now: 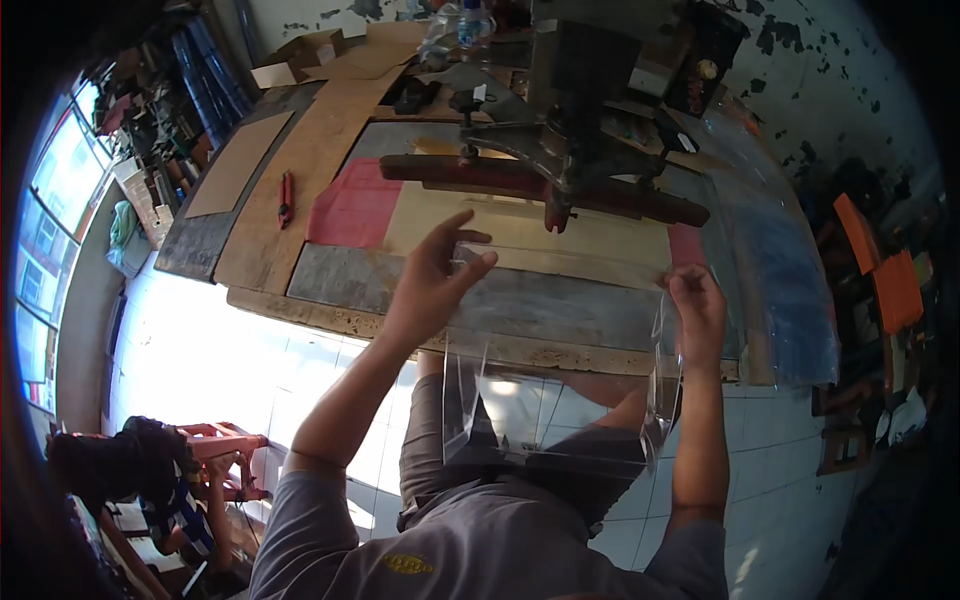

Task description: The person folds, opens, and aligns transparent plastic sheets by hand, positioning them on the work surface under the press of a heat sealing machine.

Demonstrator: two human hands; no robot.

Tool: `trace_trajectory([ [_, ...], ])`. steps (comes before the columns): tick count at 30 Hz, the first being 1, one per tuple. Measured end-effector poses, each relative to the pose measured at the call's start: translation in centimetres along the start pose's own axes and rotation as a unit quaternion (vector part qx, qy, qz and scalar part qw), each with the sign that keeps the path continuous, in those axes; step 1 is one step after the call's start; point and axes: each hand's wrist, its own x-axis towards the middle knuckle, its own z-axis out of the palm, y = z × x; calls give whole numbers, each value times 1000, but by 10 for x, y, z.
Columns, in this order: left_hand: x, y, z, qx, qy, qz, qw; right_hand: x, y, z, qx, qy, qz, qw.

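Note:
A clear plastic sheet (555, 330) with folded side edges hangs in front of my body, its upper part over the table's front edge. My right hand (697, 310) pinches its upper right corner between thumb and fingers. By the upper left corner, my left hand (437, 275) has thumb and fingers spread apart; whether it touches the plastic I cannot tell. Beyond the hands, a pale yellow sheet (425, 215) lies on the grey work surface, with a pink piece (352, 208) at its left. Over it stands a dark metal press (565, 150) with a long reddish bar.
A red cutter (286, 200) lies on the wooden board at left, near a cardboard sheet (240, 165). Cardboard boxes (300, 58) and a plastic bottle (472, 25) are at the back. Clear plastic sheets (790, 290) cover the right side. Another person (180, 500) is at lower left.

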Motion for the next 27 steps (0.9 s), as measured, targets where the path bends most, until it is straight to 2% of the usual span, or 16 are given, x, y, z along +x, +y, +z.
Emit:
trace_trajectory([
  [3,-18,11,8,-30,-41,-70,996,-21,-4,-5,-4,28,-53,998],
  [6,-31,17,16,-57,-26,61,996,-28,-20,-6,22,60,-13,998],
  [10,-43,37,19,-107,-7,113,988,-36,-54,0,27,79,18,996],
  [15,-55,57,19,-88,25,165,982,-40,-62,-2,27,87,-49,995],
  [19,-61,66,18,-101,32,154,982,-41,-69,5,29,131,-67,989],
  [27,-63,70,24,-151,69,138,976,-43,-74,3,47,149,-73,985],
])
